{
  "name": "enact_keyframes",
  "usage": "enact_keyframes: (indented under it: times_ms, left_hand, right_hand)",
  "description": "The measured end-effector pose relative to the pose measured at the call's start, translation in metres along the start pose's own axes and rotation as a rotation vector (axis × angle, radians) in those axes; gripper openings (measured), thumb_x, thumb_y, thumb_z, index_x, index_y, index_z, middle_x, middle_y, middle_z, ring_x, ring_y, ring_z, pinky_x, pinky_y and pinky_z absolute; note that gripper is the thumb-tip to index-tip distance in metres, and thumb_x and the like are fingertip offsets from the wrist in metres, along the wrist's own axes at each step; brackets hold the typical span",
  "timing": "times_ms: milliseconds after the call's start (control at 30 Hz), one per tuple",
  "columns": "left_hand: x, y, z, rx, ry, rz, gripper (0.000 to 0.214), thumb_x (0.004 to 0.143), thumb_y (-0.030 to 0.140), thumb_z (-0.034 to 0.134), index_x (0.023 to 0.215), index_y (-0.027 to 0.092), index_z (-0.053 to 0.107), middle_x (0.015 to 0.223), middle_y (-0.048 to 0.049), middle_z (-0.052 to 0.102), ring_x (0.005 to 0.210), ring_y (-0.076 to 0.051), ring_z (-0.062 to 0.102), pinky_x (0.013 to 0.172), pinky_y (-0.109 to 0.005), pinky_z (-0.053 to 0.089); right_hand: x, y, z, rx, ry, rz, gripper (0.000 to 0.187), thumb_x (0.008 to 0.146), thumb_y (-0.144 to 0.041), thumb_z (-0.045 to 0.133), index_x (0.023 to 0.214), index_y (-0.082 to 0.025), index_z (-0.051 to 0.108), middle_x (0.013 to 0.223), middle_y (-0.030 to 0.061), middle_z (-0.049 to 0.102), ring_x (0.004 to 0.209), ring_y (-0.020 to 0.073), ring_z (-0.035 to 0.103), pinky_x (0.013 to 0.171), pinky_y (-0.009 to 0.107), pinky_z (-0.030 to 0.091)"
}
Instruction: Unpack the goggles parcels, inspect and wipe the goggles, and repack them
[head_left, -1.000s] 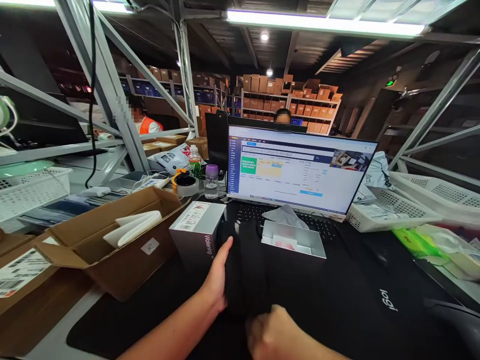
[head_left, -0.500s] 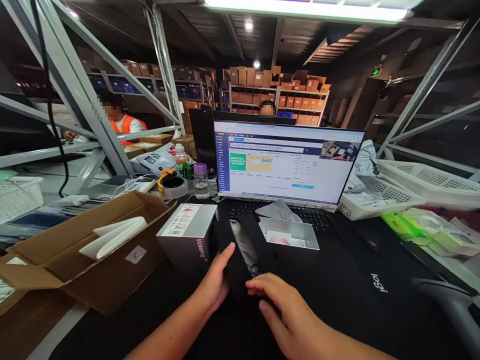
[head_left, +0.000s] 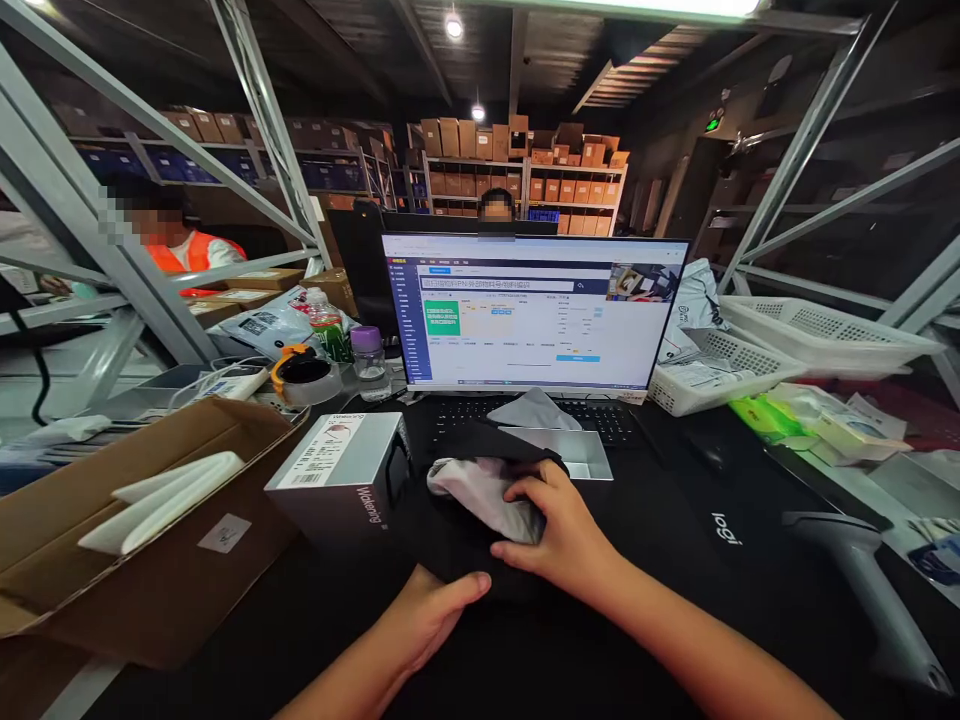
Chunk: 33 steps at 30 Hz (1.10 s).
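Right hand (head_left: pixel 559 525): moved up, gripped pouch (head_left: pixel 480 492).
Left hand (head_left: pixel 435 610): was near pouch, grip unclear.
Silver box (head_left: pixel 341 465): stood beside pouch.

"Wakening" runs down the grey box (head_left: pixel 330 500) near the right edge of its front. "logi" stands toward the right edge of the black mat (head_left: pixel 652 520). 1 line on the monitor (head_left: pixel 532 325) carries "PN" amid Chinese characters.
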<state>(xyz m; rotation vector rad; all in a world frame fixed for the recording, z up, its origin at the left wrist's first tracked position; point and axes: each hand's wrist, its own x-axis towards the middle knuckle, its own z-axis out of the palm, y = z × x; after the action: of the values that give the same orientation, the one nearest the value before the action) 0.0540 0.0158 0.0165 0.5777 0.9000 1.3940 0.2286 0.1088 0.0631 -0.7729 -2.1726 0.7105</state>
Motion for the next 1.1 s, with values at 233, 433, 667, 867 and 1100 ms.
enact_keyframes:
  times_ms: [233, 433, 667, 867, 1100]
  left_hand:
    - [-0.004, -0.02, 0.012, -0.055, 0.064, -0.13, 0.044, 0.065, 0.027, 0.09, 0.105, 0.016, 0.075, 0.101, -0.0119, 0.077, 0.117, -0.034, 0.064, 0.106, -0.049, 0.047]
    - [-0.011, -0.011, 0.022, -0.194, 0.124, -0.227, 0.006, 0.079, 0.012, 0.073, 0.085, 0.011, 0.074, 0.09, -0.0081, 0.076, 0.085, -0.02, 0.071, 0.078, -0.032, 0.061]
    - [-0.007, -0.005, 0.022, -0.188, 0.279, -0.362, 0.008, 0.083, 0.002, 0.062, 0.086, 0.008, 0.067, 0.099, -0.0144, 0.076, 0.081, -0.019, 0.074, 0.085, -0.029, 0.061]
    - [-0.014, -0.012, 0.023, -0.171, 0.275, -0.413, 0.023, 0.08, 0.008, 0.075, 0.069, 0.016, 0.056, 0.086, -0.0129, 0.076, 0.089, -0.027, 0.076, 0.092, -0.034, 0.06]
    - [-0.026, -0.019, 0.023, 0.097, -0.016, -0.602, 0.038, 0.091, 0.047, 0.067, 0.077, 0.012, 0.068, 0.09, -0.0192, 0.077, 0.083, -0.021, 0.076, 0.071, -0.024, 0.058]
  right_hand:
    - [-0.006, -0.003, -0.001, -0.09, 0.064, -0.049, 0.019, 0.074, -0.002, 0.072, 0.081, -0.02, 0.07, 0.096, 0.0052, 0.07, 0.093, 0.0224, 0.062, 0.084, 0.036, 0.051]
    - [-0.013, -0.018, -0.005, 0.084, -0.034, -0.11, 0.019, 0.076, -0.001, 0.07, 0.079, -0.02, 0.067, 0.088, 0.0017, 0.071, 0.085, 0.0184, 0.063, 0.079, 0.031, 0.047]
    - [-0.004, -0.003, -0.003, 0.097, 0.114, 0.134, 0.008, 0.089, -0.017, 0.056, 0.083, -0.02, 0.06, 0.08, 0.0004, 0.061, 0.077, 0.0174, 0.056, 0.072, 0.028, 0.043]
    - [0.0, -0.001, -0.016, 0.099, 0.186, 0.102, 0.012, 0.095, -0.028, 0.054, 0.089, -0.02, 0.061, 0.078, -0.0003, 0.061, 0.073, 0.0162, 0.056, 0.067, 0.026, 0.043]
    - [0.005, 0.006, -0.056, 0.436, 0.426, 0.254, 0.025, 0.096, -0.047, 0.059, 0.098, -0.023, 0.056, 0.075, -0.0026, 0.057, 0.063, 0.0131, 0.052, 0.056, 0.022, 0.044]
